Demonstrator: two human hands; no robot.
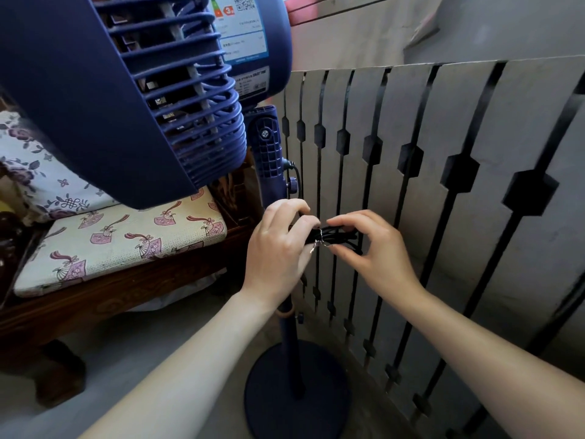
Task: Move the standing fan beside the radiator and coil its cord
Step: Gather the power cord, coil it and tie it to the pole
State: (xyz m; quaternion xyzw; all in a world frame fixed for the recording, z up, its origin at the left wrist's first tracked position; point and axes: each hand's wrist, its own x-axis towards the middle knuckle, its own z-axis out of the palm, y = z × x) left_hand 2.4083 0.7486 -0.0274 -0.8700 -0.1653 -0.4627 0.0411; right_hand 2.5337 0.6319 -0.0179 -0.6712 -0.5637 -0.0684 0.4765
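Two bare forearms, sleeveless as far as the frame's lower edge. Left hand [278,245] and right hand [376,248]: ungloved, no rings, watch or bracelets visible; short, unpainted fingernails.

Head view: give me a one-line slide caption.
Both hands, left and right, fasten a twist tie around the bundled black cord beside the blue standing fan and radiator cover.

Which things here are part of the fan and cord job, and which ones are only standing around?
Part of the job:
- fan, on its base
- cord, bundled, with a wire tie around it
- left hand and right hand, both on the bundle
- radiator cover, right behind the fan

Only standing around:
- wooden bench
- cushion
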